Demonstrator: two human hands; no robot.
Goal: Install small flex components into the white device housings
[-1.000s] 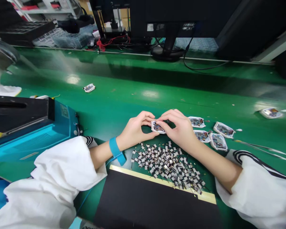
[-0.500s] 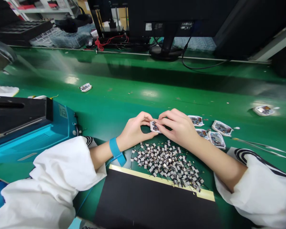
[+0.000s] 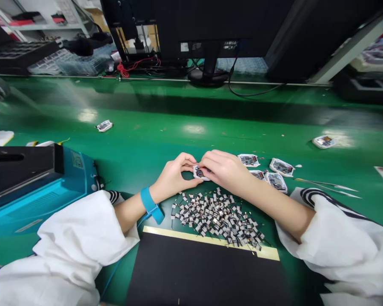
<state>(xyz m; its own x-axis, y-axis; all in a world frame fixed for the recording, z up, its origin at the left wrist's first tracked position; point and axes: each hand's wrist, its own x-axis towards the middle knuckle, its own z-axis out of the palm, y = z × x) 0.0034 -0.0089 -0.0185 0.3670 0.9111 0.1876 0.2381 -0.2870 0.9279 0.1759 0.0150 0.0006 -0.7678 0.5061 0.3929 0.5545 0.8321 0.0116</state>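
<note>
A small white housing with a circuit board inside (image 3: 198, 172) is held up between my two hands just above the green bench. My left hand (image 3: 174, 176) grips its left side, thumb below and fingers above. Bent over the right part of the housing is my right hand (image 3: 223, 168), its fingertips pressed together there; whether a smaller part is pinched under them is hidden. A blue wrist strap (image 3: 151, 205) circles my left wrist. Just below the hands lies a heap of small silvery square parts with black leads (image 3: 217, 216).
Several open white housings (image 3: 281, 167) lie right of my right hand, with tweezers (image 3: 328, 186) beyond. Single housings sit at far left (image 3: 104, 126) and far right (image 3: 323, 142). A black mat (image 3: 204, 272) is in front, a blue machine (image 3: 67, 187) at left, a monitor stand (image 3: 209, 70) behind.
The camera view has shifted, moving most things left in the picture. My right fingers have curled closer over the housing, while my left hand keeps its grip.
</note>
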